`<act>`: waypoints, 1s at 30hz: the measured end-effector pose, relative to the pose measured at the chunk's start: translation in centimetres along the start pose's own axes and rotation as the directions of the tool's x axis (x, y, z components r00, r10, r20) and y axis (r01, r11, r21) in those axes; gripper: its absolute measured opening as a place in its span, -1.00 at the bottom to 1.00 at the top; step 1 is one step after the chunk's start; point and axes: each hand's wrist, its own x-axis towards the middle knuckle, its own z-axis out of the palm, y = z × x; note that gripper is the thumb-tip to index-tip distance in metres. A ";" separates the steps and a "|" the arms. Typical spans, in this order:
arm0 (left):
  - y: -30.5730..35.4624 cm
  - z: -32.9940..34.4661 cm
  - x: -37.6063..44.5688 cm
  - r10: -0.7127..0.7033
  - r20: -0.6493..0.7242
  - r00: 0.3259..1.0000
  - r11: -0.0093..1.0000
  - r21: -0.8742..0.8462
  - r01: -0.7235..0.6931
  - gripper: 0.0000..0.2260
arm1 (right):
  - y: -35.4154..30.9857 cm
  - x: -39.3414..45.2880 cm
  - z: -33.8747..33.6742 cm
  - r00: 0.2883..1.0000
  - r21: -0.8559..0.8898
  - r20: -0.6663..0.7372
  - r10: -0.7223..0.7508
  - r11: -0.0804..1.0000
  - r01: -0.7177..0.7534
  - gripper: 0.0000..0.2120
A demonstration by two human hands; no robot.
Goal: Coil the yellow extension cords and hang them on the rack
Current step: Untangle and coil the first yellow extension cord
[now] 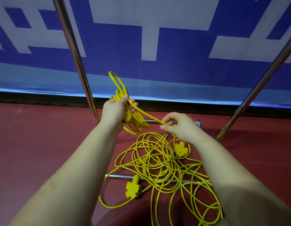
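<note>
My left hand [114,110] grips a bundle of coiled yellow cord [135,119] held above the floor, with one loop [116,80] sticking up past the fingers. A strand runs from that bundle to my right hand [178,125], which pinches it between thumb and fingers. Below my hands a tangled heap of yellow extension cord [157,162] lies on the red floor. Two yellow triple-outlet ends lie in the heap, one [132,187] over the rack's base bar, the other [179,148] under my right wrist. The rack's chrome uprights [76,59] [262,84] rise left and right.
The rack's chrome base bar [118,176] crosses the floor under the heap, and another low bar [197,123] shows behind my right hand. A blue and white banner [157,38] covers the wall behind the rack. Red floor [43,144] spreads to the left.
</note>
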 end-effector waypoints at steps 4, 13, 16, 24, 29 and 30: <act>0.0 -0.7 0.5 0.038 -0.022 0.999 0.990 0.138 -0.035 -0.88 | -0.2 0.1 -0.8 0.946 0.184 -0.313 -0.080 0.972 0.143 -0.79; -0.4 -1.0 -0.5 -0.134 0.169 0.976 0.788 0.616 0.001 -0.93 | -0.8 -0.8 -1.8 0.792 -0.135 -0.583 -0.180 0.983 0.124 -0.93; -0.4 -1.3 -0.7 -0.173 0.226 0.959 0.663 0.746 -0.056 -0.90 | -0.9 -0.7 -1.7 0.852 -0.318 -0.468 -0.236 0.944 0.087 -0.96; 0.6 -0.8 -0.8 -0.192 0.251 0.949 0.920 0.382 0.085 -0.85 | -0.7 -0.8 -0.4 1.000 -0.651 0.000 0.009 0.759 -0.007 -0.89; 0.9 -0.5 -0.6 -0.253 0.262 0.931 0.966 0.127 0.227 -0.81 | -0.3 -0.6 0.2 0.983 -0.646 0.135 0.127 0.763 -0.010 -0.86; 0.8 -0.5 -0.4 -0.237 0.254 0.938 0.970 0.109 0.216 -0.81 | -0.2 -0.5 0.2 0.972 -0.639 0.178 0.151 0.769 -0.002 -0.86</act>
